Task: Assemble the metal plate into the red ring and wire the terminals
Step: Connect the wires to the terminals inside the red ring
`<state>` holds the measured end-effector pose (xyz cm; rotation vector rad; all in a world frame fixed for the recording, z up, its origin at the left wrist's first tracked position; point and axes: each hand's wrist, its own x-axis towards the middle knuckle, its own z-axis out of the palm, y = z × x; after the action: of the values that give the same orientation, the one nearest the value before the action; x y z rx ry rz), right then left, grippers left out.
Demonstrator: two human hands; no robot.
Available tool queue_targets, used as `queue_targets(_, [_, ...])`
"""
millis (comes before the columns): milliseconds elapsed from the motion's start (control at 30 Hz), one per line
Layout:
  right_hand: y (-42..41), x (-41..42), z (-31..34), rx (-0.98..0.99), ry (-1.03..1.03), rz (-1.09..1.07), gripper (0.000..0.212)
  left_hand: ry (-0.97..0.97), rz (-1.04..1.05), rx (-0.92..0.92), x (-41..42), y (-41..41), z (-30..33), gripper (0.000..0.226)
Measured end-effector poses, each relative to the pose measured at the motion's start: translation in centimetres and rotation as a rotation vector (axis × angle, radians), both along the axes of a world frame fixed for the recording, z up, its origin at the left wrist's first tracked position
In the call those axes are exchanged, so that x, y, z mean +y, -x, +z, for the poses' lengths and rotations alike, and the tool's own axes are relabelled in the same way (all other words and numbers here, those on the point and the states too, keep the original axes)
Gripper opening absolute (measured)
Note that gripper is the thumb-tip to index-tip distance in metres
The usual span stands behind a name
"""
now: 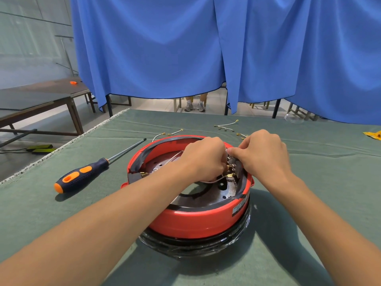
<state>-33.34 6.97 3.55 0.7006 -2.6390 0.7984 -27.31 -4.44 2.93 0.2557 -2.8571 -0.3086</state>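
Metal plate (208, 198) seated in red ring (198, 220) | left hand (203, 159), right hand (262, 153) pinching white wire (216, 178) at terminals (232, 169) | push connector straight, fully home

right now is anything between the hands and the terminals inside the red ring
Nothing visible does. Both the left hand and the right hand are already at the terminals inside the red ring, fingers curled around a white wire. The screwdriver lies off to the left on the table.
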Motion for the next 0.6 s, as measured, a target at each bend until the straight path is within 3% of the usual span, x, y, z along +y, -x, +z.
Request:
queue_targets(233, [0.24,0.14,-0.08,-0.021,0.04,0.046,0.03,0.034,-0.023,0.006,0.01,-0.08,-0.01,0.014])
queue_targets(600, [0.33,0.13,-0.29,-0.003,0.048,0.058,0.032,-0.173,-0.05,-0.017,-0.14,0.03,0.13,0.013])
